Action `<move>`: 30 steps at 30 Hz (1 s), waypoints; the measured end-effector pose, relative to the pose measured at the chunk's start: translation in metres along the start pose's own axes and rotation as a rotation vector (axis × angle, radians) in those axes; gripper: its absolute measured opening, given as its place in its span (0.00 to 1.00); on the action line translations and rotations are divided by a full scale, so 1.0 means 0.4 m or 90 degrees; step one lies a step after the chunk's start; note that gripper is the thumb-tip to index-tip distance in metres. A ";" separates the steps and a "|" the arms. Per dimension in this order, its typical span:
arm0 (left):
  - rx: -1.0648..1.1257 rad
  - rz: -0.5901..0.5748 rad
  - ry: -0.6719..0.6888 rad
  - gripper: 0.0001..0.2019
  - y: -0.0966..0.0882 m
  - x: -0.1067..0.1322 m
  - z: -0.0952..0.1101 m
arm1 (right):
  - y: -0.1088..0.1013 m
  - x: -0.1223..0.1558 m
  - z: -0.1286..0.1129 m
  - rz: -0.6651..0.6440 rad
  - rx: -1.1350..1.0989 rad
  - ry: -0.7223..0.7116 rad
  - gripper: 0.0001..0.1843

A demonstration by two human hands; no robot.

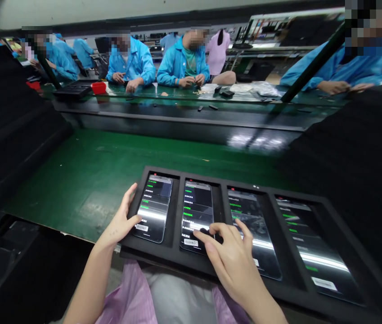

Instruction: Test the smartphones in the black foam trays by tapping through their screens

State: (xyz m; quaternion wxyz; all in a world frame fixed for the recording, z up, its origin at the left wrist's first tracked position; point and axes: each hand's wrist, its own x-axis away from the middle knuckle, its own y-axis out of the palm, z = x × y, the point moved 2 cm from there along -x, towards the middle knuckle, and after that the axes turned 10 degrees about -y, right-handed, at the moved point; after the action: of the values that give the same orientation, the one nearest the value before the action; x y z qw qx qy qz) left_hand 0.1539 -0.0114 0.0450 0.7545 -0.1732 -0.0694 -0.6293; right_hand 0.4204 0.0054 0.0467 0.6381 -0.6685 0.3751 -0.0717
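- Reference: clock face centred on phone 2, with 12 toward the far side
- Support: the tray lies at the near side of the green table; each of its four recesses holds one phone
- Layout: phone 1 sits at 9 o'clock; phone 3 and phone 4 sit between 3 and 4 o'clock
- The left hand, at 9 o'clock: fingers extended beside the tray end, thumb at the 8 o'clock edge of phone 1; whether it grips the tray cannot be told
- The right hand, at 4 o'clock: unclenched, grasping nothing visible; one fingertip at the lower screen of phone 2, another finger above phone 3
- Status: all four screens are lit, with green lines on each and white lines plain on phone 1 and phone 2
- Judgement: the mixed colours suggest part-complete lists; what green means is unconfirmed
- Remaining: entries cannot be counted, as glare and the right hand obscure parts of the screens
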 end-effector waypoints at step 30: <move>-0.056 0.112 -0.017 0.32 -0.018 -0.021 -0.028 | -0.087 0.164 0.135 0.051 0.114 0.166 0.21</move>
State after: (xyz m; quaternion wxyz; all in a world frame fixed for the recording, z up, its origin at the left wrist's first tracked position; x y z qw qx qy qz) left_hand 0.1440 -0.0086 0.0330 0.7975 -0.2203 -0.0364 -0.5606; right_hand 0.5122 0.0063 0.0438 0.6434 -0.5788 0.4730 -0.1654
